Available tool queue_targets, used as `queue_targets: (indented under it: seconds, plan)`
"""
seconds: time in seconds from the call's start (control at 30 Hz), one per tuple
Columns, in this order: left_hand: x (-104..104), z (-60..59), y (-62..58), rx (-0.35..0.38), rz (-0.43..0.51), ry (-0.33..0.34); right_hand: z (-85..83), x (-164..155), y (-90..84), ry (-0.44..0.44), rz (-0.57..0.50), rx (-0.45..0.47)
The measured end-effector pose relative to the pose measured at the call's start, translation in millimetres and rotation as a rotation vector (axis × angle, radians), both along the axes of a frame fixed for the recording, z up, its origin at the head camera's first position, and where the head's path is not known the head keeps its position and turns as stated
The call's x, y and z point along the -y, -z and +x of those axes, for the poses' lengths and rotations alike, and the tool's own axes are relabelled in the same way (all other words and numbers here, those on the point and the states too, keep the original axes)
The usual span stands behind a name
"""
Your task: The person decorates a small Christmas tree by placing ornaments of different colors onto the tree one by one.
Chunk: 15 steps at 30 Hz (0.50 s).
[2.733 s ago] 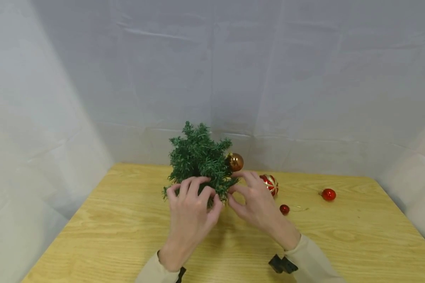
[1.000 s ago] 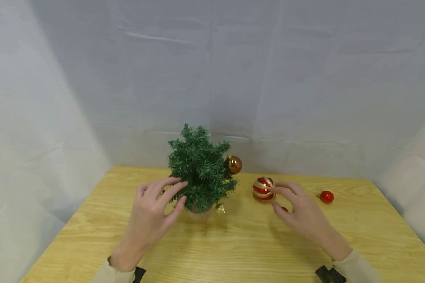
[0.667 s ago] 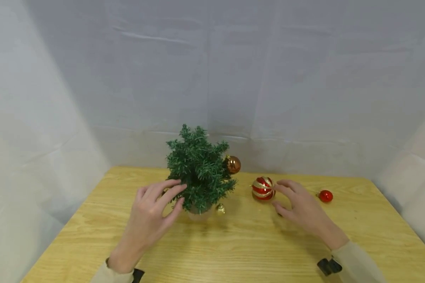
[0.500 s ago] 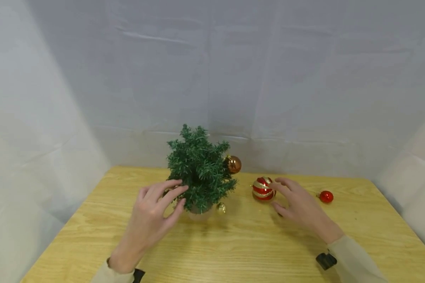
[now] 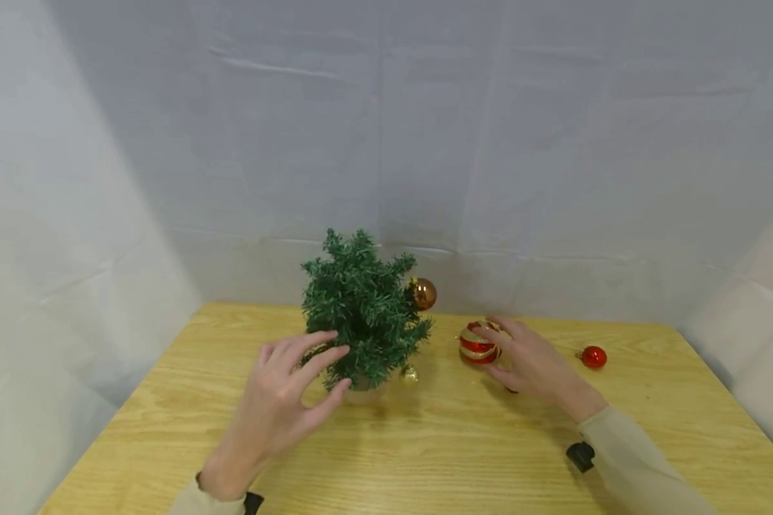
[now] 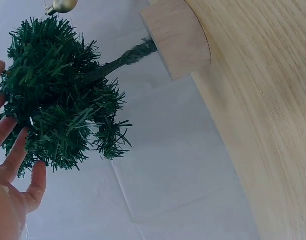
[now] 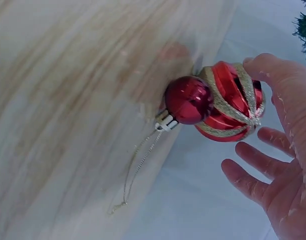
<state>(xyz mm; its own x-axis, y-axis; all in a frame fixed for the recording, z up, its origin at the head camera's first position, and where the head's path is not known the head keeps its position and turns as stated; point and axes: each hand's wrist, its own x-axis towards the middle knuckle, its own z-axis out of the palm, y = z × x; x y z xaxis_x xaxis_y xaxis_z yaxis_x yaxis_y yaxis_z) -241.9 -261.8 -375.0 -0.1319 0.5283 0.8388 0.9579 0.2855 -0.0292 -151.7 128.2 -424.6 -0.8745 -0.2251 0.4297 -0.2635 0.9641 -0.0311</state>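
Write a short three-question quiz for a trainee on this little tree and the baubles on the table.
1. True or false: the right hand touches the red ball with gold glitter stripes.
2. Which bauble hangs high on the small green artificial tree: A red, B shiny bronze, C blue?
3. Fill in: the tree's trunk stands in a pale ___ block.

Key: 1 true, a fingertip rests on it. 2 B. 3 wooden.

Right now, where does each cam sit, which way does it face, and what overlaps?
Head: above, facing forward and down at the table; both hands and sleeves show.
Left wrist: by the left hand, looking along the fingers at the small tree.
Right wrist: by the right hand, facing the striped ornament and small red ball.
Shared: the tree shows in head and left wrist; the striped ornament in head and right wrist.
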Motion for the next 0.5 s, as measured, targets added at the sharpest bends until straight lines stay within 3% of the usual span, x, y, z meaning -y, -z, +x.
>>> queue_targets:
  seconds: [0.3,0.5]
  plan:
    - [-3.9,1.3,2.2,-0.037,-0.010,0.040,-6.0,4.3,6.3,0.041,-0.012,0.050]
    - [-8.6,4.3,3.4,-0.061,0.006,0.050,-8.0,5.6,3.8,0.046,-0.044,0.023]
